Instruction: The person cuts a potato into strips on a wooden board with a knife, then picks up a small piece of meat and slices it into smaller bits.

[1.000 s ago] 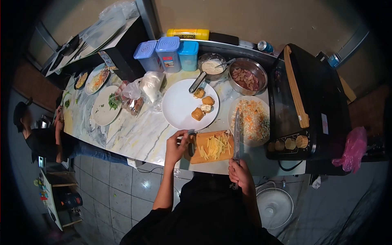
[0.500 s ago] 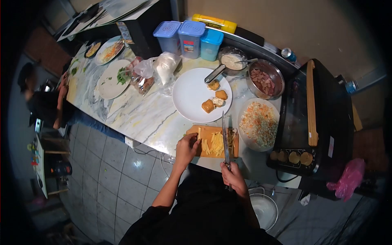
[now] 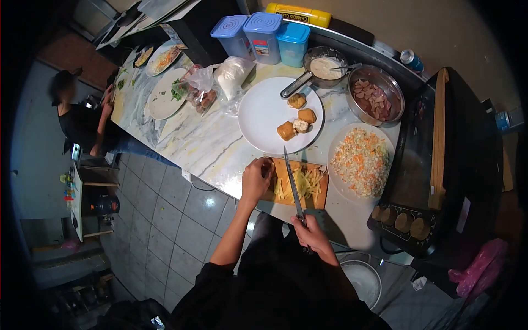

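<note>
My right hand [image 3: 311, 235] is closed around the handle of a long knife [image 3: 292, 184], its blade slanting up and left over a wooden cutting board [image 3: 318, 201]. Thin pale-yellow strips [image 3: 300, 184] lie across the board, some heaped under and beside the blade. At the board's left end, my left hand [image 3: 257, 179] has its fingers bent and drawn together; whatever they hold is hidden. Just beyond the board stands a white plate [image 3: 261, 118] with several browned stuffed cubes [image 3: 286, 131]. To the right is a plate of finely chopped orange and white mixture [image 3: 360, 162].
A pan of white batter [image 3: 325, 68] and a metal bowl of raw meat pieces [image 3: 374, 98] stand behind. A black oven [image 3: 423, 170] borders the right. Lidded containers [image 3: 263, 41] and plastic bags [image 3: 231, 77] line the back. Another person [image 3: 85, 118] stands at the far left.
The view has shifted. The knife has tilted left, its blade now over the strips. The strips lie more jumbled, and my left fingers are curled closer at the board's left end.
</note>
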{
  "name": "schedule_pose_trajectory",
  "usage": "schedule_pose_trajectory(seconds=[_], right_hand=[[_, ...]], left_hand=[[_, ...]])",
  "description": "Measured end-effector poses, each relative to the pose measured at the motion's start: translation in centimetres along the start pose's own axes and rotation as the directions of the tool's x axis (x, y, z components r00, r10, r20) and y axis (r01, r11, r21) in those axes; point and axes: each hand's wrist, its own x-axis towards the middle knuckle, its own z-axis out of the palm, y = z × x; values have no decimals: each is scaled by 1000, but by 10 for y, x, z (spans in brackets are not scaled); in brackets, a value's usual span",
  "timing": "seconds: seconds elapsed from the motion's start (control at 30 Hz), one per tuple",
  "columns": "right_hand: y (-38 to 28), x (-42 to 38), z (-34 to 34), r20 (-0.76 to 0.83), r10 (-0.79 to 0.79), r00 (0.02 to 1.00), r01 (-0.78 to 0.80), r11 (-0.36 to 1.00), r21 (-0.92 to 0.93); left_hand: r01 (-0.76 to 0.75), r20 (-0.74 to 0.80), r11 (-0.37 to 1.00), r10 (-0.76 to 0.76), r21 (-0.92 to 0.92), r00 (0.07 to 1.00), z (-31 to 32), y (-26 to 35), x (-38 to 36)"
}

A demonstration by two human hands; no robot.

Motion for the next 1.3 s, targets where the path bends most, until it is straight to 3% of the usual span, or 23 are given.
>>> schedule_pose_trajectory(seconds=[0.13, 0.2, 0.33, 0.4, 0.53, 0.7, 0.93, 1.3], right_hand=[[1, -2, 1, 39, -8, 999, 8, 1000, -17], [1, -6, 7, 21, 17, 1000, -16, 999, -44], [2, -10, 14, 5, 13, 1000, -12, 997, -80], [9, -8, 18, -14, 26, 1000, -27, 999, -35], [27, 1, 29, -76, 6, 997, -6, 1000, 9], [31, 4, 57, -92, 75, 993, -55, 978, 202], [44, 19, 84, -204, 65, 977, -27, 983, 182], [40, 26, 81, -253, 86, 964, -61, 992, 108]], left_hand=[[37, 36, 999, -36, -30, 999, 2, -2, -3], [-33, 22, 997, 35, -70, 999, 0, 1, -9], [-26, -11, 990, 25, -139, 1000, -7, 7, -19], [74, 99, 973, -54, -219, 994, -12, -2, -22], [92, 153, 943, -44, -320, 987, -10, -13, -28], [72, 185, 964, -24, -257, 983, -21, -21, -24], [80, 222, 960, -19, -270, 975, -25, -28, -22], [70, 239, 973, -15, -221, 971, -24, -29, -19]])
